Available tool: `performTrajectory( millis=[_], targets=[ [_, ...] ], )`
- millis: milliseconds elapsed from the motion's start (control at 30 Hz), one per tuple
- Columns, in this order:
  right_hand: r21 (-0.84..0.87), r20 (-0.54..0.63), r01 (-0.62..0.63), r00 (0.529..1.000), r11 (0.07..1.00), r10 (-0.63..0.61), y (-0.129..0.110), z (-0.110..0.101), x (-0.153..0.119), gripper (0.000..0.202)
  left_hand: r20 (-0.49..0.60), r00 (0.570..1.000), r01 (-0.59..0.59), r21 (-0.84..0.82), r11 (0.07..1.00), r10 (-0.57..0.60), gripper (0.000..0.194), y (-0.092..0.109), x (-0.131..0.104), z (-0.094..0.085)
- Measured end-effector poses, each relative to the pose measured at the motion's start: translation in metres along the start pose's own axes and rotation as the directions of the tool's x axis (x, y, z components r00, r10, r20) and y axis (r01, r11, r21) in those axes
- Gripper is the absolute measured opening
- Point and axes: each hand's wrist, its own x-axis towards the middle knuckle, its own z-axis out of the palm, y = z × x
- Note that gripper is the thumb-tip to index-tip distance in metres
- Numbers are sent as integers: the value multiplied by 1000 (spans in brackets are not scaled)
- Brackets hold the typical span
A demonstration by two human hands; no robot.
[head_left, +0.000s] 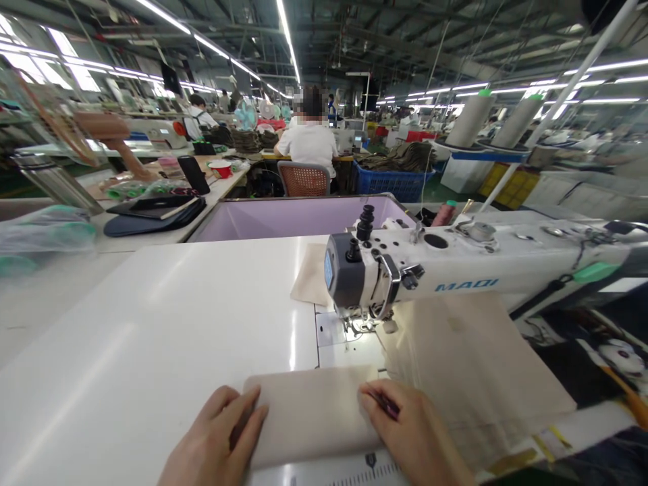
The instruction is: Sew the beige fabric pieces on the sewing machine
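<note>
Beige fabric piece (311,418) lies at six o'clock on the white table (152,344), the sewing machine (405,266) at its one o'clock. The left hand (217,435) rests fingertips on its nine-o'clock edge, gripping or not I cannot tell; the right hand (408,422), closed around a small dark tool (387,405), touches its three-o'clock edge.

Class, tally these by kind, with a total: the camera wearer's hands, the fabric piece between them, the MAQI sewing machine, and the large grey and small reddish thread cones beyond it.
Left hand and right hand: 2
Fabric piece: 1
MAQI sewing machine: 1
Grey thread cones: 2
Reddish thread cone: 1
Total: 7
</note>
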Motion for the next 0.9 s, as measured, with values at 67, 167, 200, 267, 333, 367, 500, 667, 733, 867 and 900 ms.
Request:
performTrajectory(
  millis=[67,167,200,267,333,367,500,667,733,867,900],
  targets=[
    [-4,-10,9,1000,1000,-9,-2,-1,0,27,4,1000,-11,7,1000,11,36,-2,0,0],
    [-13,-17,25,1000,1000,-25,-3,-1,-1,25,15,1000,1,0,1000,-1,37,-4,1,2],
    [-12,-22,28,999,1000,-28,-3,-1,-1,25,15,1000,5,-3,1000,-5,37,-4,1,2],
    [-9,-31,24,999,1000,-24,-2,-1,-1,25,8,1000,4,-1,1000,-4,38,-4,2,3],
    [-10,-31,20,999,1000,-21,-2,-1,-1,26,-4,1000,4,6,1000,-4,37,-3,3,2],
    [-14,-29,20,999,1000,-21,-2,0,-1,26,-9,1000,8,12,1000,-8,37,-1,3,2],
    [-111,-24,25,999,993,-28,-5,-1,-1,24,-16,997,-69,89,994,71,34,6,3,-3],
    [-363,-16,239,965,901,-262,-4,-8,-4,13,-98,950,-243,366,898,297,28,8,0,-2],
    [-397,57,369,924,840,-379,0,-14,-3,20,-70,904,-358,411,838,421,31,8,2,-1],
    [-399,162,484,873,778,-460,8,-21,0,35,203,817,-575,357,736,540,45,20,19,-7],
    [-406,159,482,874,776,-460,8,-20,1,32,238,829,-559,361,746,506,43,25,26,-10]
  ],
)
